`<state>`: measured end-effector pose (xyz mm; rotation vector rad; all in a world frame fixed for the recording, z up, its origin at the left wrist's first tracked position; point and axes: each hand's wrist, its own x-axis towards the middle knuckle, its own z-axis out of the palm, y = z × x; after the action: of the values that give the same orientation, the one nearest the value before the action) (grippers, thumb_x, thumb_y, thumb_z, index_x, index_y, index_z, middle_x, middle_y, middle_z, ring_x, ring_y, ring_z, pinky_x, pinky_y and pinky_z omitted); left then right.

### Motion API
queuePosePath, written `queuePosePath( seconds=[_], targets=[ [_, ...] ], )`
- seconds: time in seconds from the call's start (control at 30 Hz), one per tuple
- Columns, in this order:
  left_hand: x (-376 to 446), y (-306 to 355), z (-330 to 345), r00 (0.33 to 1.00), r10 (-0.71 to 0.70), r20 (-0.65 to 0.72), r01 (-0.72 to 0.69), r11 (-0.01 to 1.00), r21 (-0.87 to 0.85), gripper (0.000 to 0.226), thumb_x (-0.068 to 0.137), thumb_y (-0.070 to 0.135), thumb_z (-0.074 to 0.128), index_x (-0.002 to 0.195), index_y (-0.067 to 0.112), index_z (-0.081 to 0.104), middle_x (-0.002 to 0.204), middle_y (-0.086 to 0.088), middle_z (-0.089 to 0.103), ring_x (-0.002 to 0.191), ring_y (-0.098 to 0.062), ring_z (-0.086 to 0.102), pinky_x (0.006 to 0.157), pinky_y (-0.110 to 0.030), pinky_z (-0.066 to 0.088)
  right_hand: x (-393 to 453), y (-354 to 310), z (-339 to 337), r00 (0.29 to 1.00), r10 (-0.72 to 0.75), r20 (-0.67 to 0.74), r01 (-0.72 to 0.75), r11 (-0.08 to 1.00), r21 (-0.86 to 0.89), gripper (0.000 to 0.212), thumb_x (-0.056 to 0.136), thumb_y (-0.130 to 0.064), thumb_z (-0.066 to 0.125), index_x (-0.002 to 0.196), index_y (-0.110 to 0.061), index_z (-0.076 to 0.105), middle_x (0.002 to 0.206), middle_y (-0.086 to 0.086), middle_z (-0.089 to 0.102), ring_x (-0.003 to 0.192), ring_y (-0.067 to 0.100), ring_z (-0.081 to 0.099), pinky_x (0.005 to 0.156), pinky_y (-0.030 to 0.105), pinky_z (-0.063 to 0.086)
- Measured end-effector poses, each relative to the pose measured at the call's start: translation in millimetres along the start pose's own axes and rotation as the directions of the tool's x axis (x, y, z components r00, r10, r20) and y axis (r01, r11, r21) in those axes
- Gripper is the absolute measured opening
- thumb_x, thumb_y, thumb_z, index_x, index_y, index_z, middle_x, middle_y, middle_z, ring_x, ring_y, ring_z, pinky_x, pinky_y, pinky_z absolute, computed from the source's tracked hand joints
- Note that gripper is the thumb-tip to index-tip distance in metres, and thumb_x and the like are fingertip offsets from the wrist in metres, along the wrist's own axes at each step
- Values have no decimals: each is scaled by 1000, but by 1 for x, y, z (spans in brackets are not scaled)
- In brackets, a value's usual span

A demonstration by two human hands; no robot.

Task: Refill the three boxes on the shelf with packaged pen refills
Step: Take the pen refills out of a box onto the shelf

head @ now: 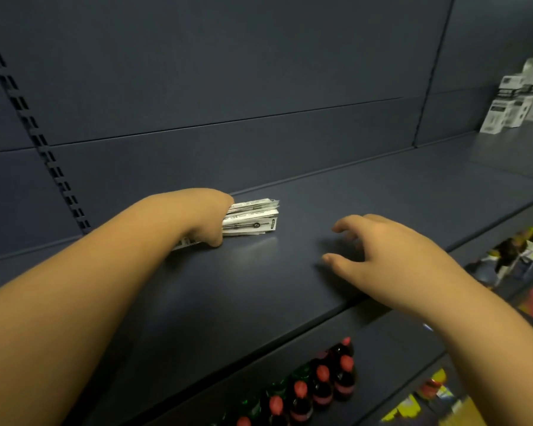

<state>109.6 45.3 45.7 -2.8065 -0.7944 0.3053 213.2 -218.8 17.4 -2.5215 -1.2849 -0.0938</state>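
Two hands over a dark blue shelf (366,192). Left hand (208,215) grips a stack of packaged pen refills (253,218), fingers wrapped round it, the stack lying on the shelf near the back panel (197,87). Right hand (391,247) hovers just above the shelf, fingers spread and loosely bent, holding nothing, well apart from the stack. White boxes (517,99) stand blurred at far right on the shelf. Red-capped bottles (314,385) sit on the lower shelf.

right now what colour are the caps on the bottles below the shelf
Red caps on dark bottles, seen in the head view.
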Motion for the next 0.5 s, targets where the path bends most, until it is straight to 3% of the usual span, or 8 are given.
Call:
queuePosePath(
  seconds=[0.33,0.5],
  targets=[
    [-15,4,2,995,-32,-94,31,999,-17,20,78,24,66,93,19,54,87,0,61,78,-18,61,68,-34,55,-34,6,-16,999,42,-26,-42,999,-16,51,88,-67,53,132,-41,48,124,-15,56,111,12,60,90,39,53],
    [-25,15,8,979,-11,-202,-27,983,-184,20,73,30,65,87,23,53,85,2,61,75,-17,59,63,-33,52,-50,13,-21,996,80,-46,-81,996,-23,52,88,-67,53,133,-41,49,123,-15,56,106,11,59,87,37,54]
  ],
)
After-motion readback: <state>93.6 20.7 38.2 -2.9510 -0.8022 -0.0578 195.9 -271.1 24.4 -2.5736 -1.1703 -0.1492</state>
